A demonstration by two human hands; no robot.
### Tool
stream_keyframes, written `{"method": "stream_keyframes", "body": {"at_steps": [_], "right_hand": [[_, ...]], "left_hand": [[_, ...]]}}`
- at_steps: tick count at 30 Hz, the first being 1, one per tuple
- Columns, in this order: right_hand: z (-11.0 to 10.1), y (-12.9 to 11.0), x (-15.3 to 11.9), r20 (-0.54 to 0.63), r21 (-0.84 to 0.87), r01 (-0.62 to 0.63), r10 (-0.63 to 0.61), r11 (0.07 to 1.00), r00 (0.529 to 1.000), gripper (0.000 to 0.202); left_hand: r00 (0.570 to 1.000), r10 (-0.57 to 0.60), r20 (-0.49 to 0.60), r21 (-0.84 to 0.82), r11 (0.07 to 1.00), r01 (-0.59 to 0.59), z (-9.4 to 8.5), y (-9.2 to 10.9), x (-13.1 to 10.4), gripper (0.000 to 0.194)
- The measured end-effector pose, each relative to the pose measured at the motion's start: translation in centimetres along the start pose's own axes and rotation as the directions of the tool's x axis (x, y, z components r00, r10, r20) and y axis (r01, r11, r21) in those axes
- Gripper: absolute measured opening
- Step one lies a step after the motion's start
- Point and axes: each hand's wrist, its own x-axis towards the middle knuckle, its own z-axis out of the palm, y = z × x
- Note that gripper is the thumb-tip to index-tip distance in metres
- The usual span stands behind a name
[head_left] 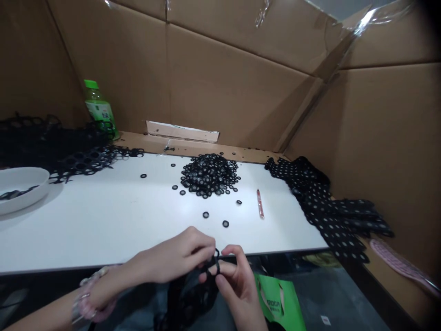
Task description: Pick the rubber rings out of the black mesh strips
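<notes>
My left hand (186,253), with beaded bracelets at the wrist, comes in from the left just past the table's front edge. Its fingers pinch a black ring-shaped piece (217,264). My right hand (241,289) faces it, with thumb and fingers closed around the same piece. Dark, blurred material (193,299) hangs below the hands, and I cannot make out its full shape. Beyond them on the white table (103,220) lies a heap of small black rings (210,174). A few loose rings (225,224) are scattered nearer to my hands.
Black mesh sheets (44,142) and a white bowl (24,188) stand left, near a green-capped bottle (99,108). Dotted black sheets (320,211) drape over the right edge. A red pen-like stick (260,204) lies right. Cardboard walls (220,69) enclose the table; a green bag (280,301) sits below.
</notes>
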Motion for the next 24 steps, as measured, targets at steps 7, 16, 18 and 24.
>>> {"method": "stream_keyframes", "body": {"at_steps": [7,16,18,24], "right_hand": [[-0.4,1.4,-0.1,-0.123,0.03,-0.046,0.049,0.998,0.991,0.043],[0.3,1.1,0.5,-0.113,0.27,-0.012,0.044,0.963,0.993,0.071],[0.3,1.2,0.6,-0.106,0.248,-0.002,0.029,0.969,0.994,0.072],[0.4,1.7,0.9,-0.174,0.146,0.034,-0.008,0.989,0.985,0.063]], "left_hand": [[0.743,0.131,-0.656,0.366,0.916,0.162,-6.8,-3.4,3.8,0.032],[0.774,0.19,-0.604,0.624,0.717,0.311,-7.9,-4.7,7.6,0.025],[0.803,0.283,-0.524,0.651,0.742,0.163,-6.1,-2.4,5.7,0.025],[0.926,0.376,-0.011,0.617,0.732,-0.29,-1.2,1.8,0.2,0.017]]}}
